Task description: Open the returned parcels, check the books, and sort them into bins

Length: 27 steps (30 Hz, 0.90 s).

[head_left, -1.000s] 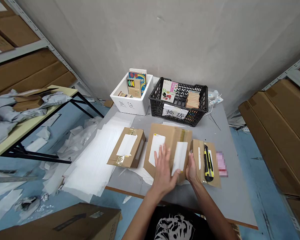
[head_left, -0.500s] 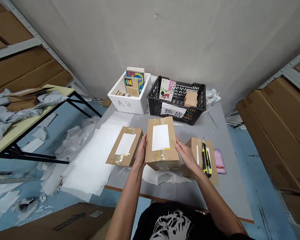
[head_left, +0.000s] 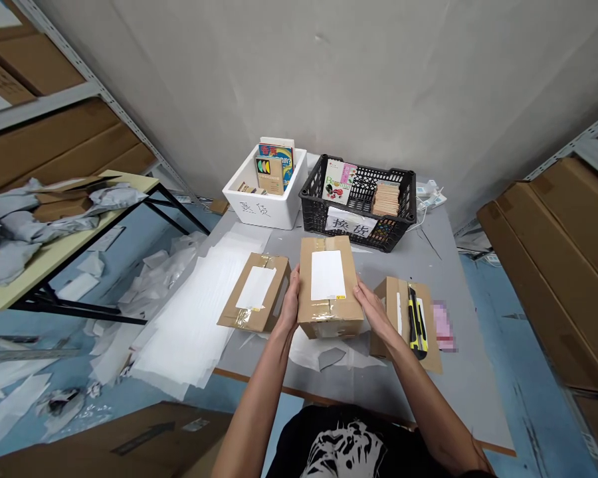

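Note:
Between my two hands is a taped cardboard box [head_left: 306, 285] with a white label on top. My left hand [head_left: 290, 299] presses its left side, and my right hand [head_left: 373, 307] grips the right side. Just left of it lies a second cardboard box [head_left: 232, 302], also taped and labelled. To the right, partly behind my right forearm, is a third cardboard box [head_left: 393, 302] with a yellow and black utility knife [head_left: 417, 325] lying on it. Under the held box are torn white paper pieces [head_left: 306, 348].
A white foam bin [head_left: 264, 214] and a black plastic crate [head_left: 313, 216], both holding books, stand at the table's back. White sheets [head_left: 189, 325] overhang the left edge. A side table [head_left: 97, 242] with grey mailers stands left; cardboard boxes [head_left: 553, 279] line the right.
The view has shifted slightly, so everything sits a little further right. My hands still hold the same box between them, with little visible movement.

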Available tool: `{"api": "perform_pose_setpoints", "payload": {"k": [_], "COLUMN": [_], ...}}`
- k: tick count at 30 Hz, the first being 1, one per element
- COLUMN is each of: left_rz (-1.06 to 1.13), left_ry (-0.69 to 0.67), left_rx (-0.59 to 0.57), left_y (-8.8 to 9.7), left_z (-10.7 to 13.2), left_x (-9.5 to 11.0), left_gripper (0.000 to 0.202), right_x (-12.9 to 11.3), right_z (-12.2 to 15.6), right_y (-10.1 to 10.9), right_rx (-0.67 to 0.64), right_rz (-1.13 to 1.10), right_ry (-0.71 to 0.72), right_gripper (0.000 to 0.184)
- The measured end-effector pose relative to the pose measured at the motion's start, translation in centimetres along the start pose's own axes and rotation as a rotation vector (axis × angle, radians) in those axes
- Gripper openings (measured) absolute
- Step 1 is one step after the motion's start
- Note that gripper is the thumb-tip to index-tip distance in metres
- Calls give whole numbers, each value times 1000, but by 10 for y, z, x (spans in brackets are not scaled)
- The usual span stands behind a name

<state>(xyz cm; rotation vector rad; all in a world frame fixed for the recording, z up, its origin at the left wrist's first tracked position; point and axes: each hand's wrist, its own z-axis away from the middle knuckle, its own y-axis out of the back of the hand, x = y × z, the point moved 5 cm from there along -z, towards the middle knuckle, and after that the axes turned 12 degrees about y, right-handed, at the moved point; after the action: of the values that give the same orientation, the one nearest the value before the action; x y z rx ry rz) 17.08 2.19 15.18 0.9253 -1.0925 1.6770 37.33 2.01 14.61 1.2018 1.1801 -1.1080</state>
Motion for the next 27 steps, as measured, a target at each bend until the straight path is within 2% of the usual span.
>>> {"api": "perform_pose_setpoints", "payload": {"k": [2,4,7,8,10,12,14,17,22,24,27], "left_rz": [-27,-56,-79,-84,-98,-90,-67,-90,-10,23,-43], "left_ry": [-24,-128,-283,-274,-170,-39,22,4,-77,14,162], "left_rx": [-24,-72,-47,1,83,76,26,-11,-112,-75,0], "left_y": [-3,-4,7,14,27,34,36,41,53,57,54], "left_z": [6,15,22,19,8,-3,-9,-3,16,14,8], "left_x": [-1,-1,-9,-17,-36,-56,-67,-66,-55,-67,-92], "left_gripper": [60,63,66,65,63,62,61,57,50,51,54], "right_x": [4,7,15,18,29,40,50,60,71,79,91], "right_z": [-1,-1,-2,-3,-6,-7,-5,7,31,34,34], "right_y": [2,6,7,4,-4,-13,-19,-20,-2,-4,-19], "right_rx": [51,93,91,68,11,-22,-31,-15,74,52,3], "right_rz": [-66,-179,-382,-425,-450,-433,-423,-430,-526,-538,-496], "right_ry": [11,-15,-149,-197,-279,-322,-327,-288,-185,-228,-330], "right_gripper": [58,62,71,74,76,73,69,64,62,62,61]}}
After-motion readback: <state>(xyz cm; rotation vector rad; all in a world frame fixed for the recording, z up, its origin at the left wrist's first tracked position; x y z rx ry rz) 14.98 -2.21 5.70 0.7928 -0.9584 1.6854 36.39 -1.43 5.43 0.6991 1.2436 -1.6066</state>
